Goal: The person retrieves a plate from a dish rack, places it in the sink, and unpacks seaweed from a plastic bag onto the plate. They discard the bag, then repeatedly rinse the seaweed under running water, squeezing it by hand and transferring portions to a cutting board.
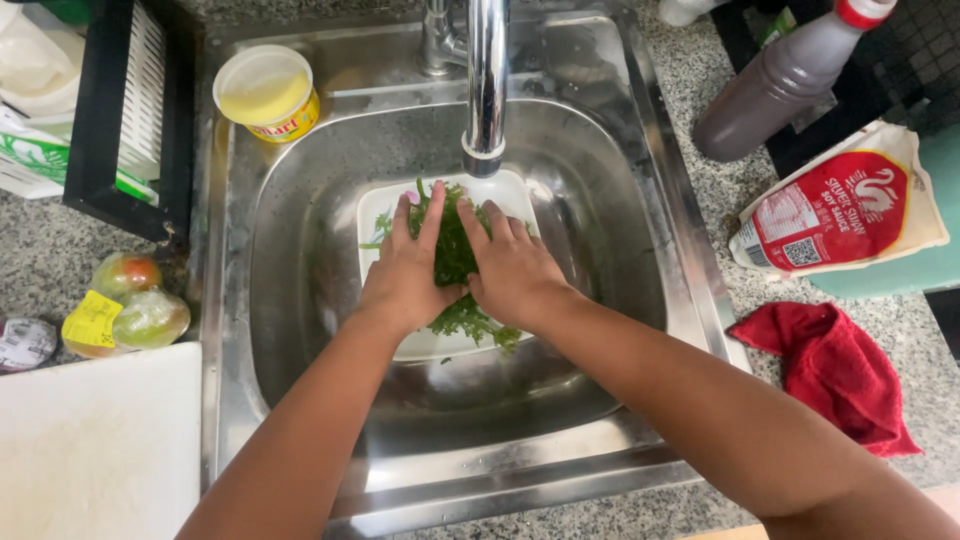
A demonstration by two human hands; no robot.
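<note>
From the head camera, the person's left hand point(405, 275) and right hand point(512, 270) are pressing down side by side on a bunch of leafy greens point(455, 250). The fingers of both hands are lying nearly flat and slightly spread over the leaves, cupping them between the palms rather than closing into a fist. The greens are sitting in a white rectangular tray point(380, 210) that is resting on the bottom of a steel sink point(300, 270).

Directly beyond the fingertips, the tap spout point(485, 90) is hanging over the far end of the tray; whether water is running cannot be told. The sink walls are standing well clear of the hands on both sides, leaving open basin to the left, right and nearer side of the tray.

Far left of the fingers, a yellow tub point(266, 92) with a clear lid is sitting on the sink's rim. On the granite worktop point(700, 90), to the right of the fingers, a red cloth point(840, 365) is lying crumpled, with a red-and-white pouch point(840, 210) and a brown bottle point(780, 80) beyond it. To the left, bagged produce point(135, 300) is lying near a white board point(100, 440).
</note>
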